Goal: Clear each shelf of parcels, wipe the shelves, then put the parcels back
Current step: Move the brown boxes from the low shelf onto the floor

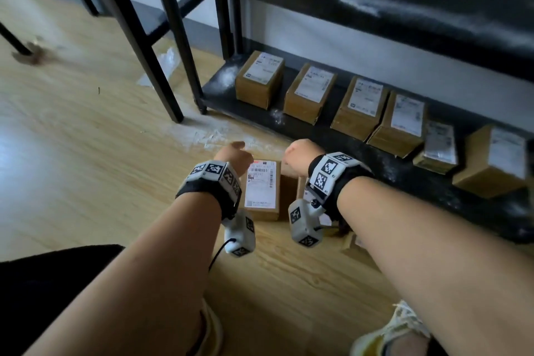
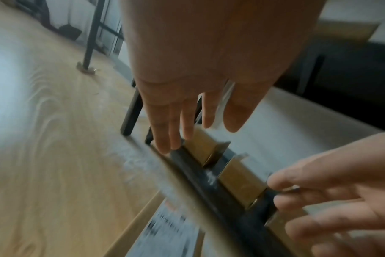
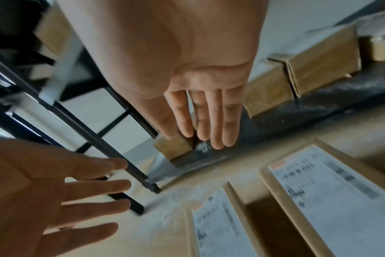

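Down at frame centre, both the left hand and right hand hover spread and empty over floor parcels; six more sit mid-right on the dusty bottom shelf. Careless reaching could smear that powder onto the labels.

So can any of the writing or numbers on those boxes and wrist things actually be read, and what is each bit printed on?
No text can be quoted:
White shipping label on the brown cardboard parcel on the floor: barcode and print, too small to read.
White labels on the brown cardboard parcels on the black bottom shelf: blurred.
Labels seen from the wrist views: smeared by motion.
Black-and-white square markers on the wrist bands: patterns, not words.
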Action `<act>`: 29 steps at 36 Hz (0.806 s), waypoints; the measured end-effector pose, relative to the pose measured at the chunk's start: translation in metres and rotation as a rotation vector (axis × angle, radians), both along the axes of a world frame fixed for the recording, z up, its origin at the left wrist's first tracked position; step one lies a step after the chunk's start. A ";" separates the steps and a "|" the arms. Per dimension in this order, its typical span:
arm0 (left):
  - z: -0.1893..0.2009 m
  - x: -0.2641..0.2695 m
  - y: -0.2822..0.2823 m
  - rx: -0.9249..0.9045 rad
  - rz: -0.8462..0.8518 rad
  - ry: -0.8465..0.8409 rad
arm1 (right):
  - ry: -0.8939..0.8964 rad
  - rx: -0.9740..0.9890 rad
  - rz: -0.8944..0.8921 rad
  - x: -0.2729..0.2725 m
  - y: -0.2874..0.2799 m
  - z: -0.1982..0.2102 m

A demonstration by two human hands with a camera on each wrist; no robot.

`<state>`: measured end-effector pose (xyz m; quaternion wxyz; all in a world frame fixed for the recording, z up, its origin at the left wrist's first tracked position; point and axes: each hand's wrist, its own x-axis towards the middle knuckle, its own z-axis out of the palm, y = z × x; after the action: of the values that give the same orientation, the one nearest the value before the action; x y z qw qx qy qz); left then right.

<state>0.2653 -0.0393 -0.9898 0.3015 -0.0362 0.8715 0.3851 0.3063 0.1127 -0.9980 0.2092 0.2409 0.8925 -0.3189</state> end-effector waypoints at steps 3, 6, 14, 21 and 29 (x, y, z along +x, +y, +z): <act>0.039 -0.005 0.005 0.044 -0.010 0.104 | 0.075 0.083 0.056 0.000 0.003 0.039; 0.083 -0.012 0.007 0.063 -0.052 0.221 | 0.184 0.178 0.090 -0.001 0.007 0.085; 0.189 -0.028 0.025 0.035 -0.170 0.514 | 0.436 0.154 -0.038 0.000 0.028 0.184; 0.240 -0.049 0.055 0.069 -0.182 0.611 | 0.543 0.194 -0.095 -0.021 0.051 0.231; 0.264 -0.103 0.109 0.122 -0.129 0.612 | 0.651 0.176 -0.199 -0.079 0.096 0.270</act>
<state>0.1624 0.0701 -0.7254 0.0507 0.1548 0.8975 0.4099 0.2272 0.2084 -0.7279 -0.1400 0.2294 0.9086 -0.3197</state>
